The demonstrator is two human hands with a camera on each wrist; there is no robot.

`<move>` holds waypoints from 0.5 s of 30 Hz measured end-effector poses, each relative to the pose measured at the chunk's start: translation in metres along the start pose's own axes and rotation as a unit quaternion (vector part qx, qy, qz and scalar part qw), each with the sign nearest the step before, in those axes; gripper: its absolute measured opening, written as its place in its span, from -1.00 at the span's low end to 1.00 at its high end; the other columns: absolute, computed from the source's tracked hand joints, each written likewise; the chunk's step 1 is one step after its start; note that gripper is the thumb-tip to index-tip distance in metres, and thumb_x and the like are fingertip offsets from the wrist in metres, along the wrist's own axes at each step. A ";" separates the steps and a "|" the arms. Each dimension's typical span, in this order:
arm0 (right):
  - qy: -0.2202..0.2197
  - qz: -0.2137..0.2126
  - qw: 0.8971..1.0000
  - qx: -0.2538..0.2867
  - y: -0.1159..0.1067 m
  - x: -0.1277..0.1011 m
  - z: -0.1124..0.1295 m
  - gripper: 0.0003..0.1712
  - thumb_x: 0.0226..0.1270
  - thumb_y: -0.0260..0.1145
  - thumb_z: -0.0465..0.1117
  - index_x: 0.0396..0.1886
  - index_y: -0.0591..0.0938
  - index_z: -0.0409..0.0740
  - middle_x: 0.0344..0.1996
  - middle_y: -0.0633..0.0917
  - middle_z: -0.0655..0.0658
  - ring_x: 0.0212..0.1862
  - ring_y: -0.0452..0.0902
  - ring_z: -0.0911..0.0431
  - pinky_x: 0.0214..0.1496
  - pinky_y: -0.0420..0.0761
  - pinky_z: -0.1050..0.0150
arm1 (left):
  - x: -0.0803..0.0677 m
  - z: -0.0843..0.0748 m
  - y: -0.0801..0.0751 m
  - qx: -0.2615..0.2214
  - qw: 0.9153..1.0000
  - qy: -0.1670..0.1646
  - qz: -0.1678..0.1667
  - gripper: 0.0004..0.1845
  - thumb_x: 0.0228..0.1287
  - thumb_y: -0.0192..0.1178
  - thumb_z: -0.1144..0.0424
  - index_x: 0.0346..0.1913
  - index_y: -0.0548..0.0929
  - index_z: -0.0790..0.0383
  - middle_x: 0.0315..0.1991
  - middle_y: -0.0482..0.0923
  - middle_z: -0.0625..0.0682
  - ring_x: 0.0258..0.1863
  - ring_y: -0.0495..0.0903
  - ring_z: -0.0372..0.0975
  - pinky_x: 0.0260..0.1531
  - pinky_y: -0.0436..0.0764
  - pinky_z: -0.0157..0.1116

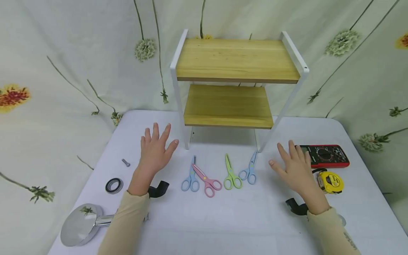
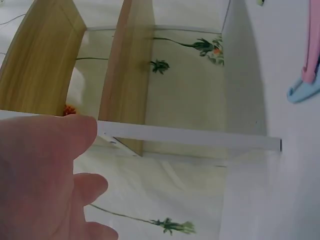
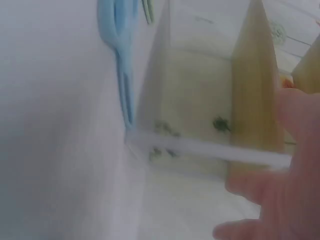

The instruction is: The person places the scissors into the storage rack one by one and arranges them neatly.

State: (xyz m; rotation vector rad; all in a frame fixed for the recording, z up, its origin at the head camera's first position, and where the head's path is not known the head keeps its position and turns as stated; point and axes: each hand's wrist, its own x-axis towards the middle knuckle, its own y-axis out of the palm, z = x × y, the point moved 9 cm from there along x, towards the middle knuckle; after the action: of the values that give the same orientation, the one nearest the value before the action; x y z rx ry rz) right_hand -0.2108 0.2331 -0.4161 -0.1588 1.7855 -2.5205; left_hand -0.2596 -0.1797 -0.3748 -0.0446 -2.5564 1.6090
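Observation:
My left hand (image 1: 155, 152) is held over the table with its fingers spread, left of a two-tier wooden shelf (image 1: 237, 60) with a white frame. On the other side my right hand (image 1: 294, 170) has its fingers extended and holds nothing, near a black and red multimeter (image 1: 325, 156) and a yellow tape measure (image 1: 331, 182). Between the hands lie blue scissors (image 1: 191, 177), pink scissors (image 1: 206, 180) partly across them, green scissors (image 1: 231, 173) and another pair of blue scissors (image 1: 250, 170), whose tip is by the shelf's right leg.
On the left are a bolt (image 1: 126, 163), a roll of black tape (image 1: 114, 185) and a round metal pan (image 1: 81, 225), its handle partly behind my left sleeve. A flower-patterned cloth (image 1: 79, 42) hangs behind the white table (image 1: 216, 226).

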 end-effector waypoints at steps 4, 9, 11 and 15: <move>-0.020 0.020 1.000 0.008 0.019 -0.001 0.010 -0.16 0.47 0.21 0.21 0.52 0.34 -0.23 0.51 0.15 -0.58 0.52 -0.02 -0.58 0.44 -0.03 -0.58 | 0.012 -0.006 0.004 -0.086 0.996 0.012 -0.018 -0.29 0.58 -0.05 -0.01 0.63 0.07 0.19 0.60 -0.14 0.48 0.57 -0.19 0.44 0.46 -0.18 0.43; -0.053 0.025 0.997 0.047 0.044 -0.006 0.031 -0.26 0.39 0.34 0.07 0.43 0.46 -0.24 0.37 0.42 -0.56 0.38 0.33 -0.52 0.33 0.33 -0.48 | 0.024 -0.013 0.009 -0.193 0.981 0.013 -0.019 -0.28 0.60 -0.07 0.02 0.65 -0.03 0.14 0.66 -0.10 0.25 0.65 -0.14 0.19 0.56 -0.09 0.25; -0.058 0.020 0.997 0.054 0.053 -0.006 0.038 -0.30 0.35 0.38 0.04 0.37 0.52 -0.23 0.23 0.55 -0.51 0.23 0.50 -0.43 0.20 0.51 -0.35 | 0.029 -0.015 0.012 -0.229 0.973 0.009 -0.015 -0.29 0.62 -0.10 0.01 0.66 -0.06 0.08 0.67 -0.08 0.14 0.65 -0.05 0.12 0.55 0.05 0.21; -0.032 0.013 0.997 0.065 0.067 -0.003 0.046 -0.40 0.27 0.44 0.02 0.20 0.65 -0.23 -0.09 0.67 -0.34 -0.16 0.56 -0.11 -0.24 0.55 0.05 | 0.038 -0.020 0.018 -0.314 0.949 -0.004 -0.010 -0.32 0.64 -0.15 0.00 0.66 -0.07 -0.01 0.63 0.08 0.15 0.57 0.21 0.11 0.46 0.27 0.22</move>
State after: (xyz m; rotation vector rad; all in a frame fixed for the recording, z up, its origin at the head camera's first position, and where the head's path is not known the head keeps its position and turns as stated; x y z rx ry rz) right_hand -0.2043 0.1676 -0.4643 -0.2075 1.5855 -2.5721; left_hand -0.2958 -0.1506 -0.3791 -0.0693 -2.9438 0.7245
